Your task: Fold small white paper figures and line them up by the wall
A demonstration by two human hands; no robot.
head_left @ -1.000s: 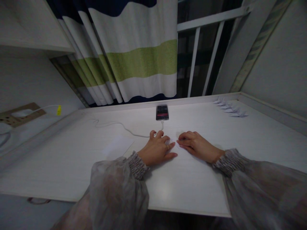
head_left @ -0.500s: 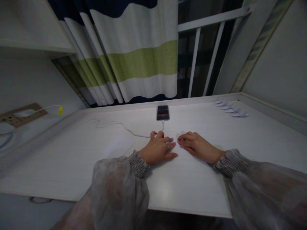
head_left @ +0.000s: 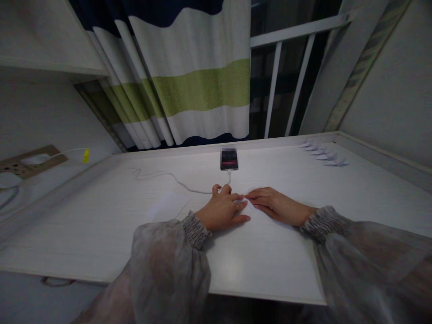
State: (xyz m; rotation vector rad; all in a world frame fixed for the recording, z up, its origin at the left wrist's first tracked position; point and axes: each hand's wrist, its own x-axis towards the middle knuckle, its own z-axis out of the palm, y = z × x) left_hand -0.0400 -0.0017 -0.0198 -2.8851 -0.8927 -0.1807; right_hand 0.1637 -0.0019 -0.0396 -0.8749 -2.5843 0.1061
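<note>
Left hand point(head_left: 223, 209) and right hand point(head_left: 274, 204) lie flat, palms down, fingertips nearly meeting.

- Under your fingertips point(head_left: 258, 195), the paper point(head_left: 243, 201) looks thin, white, matt.
- Around them, the desk point(head_left: 101, 234) is matt white, faintly grained.
- Beyond them, the phone point(head_left: 229, 159) looks glossy, its cable point(head_left: 175, 178) smooth plastic.
</note>
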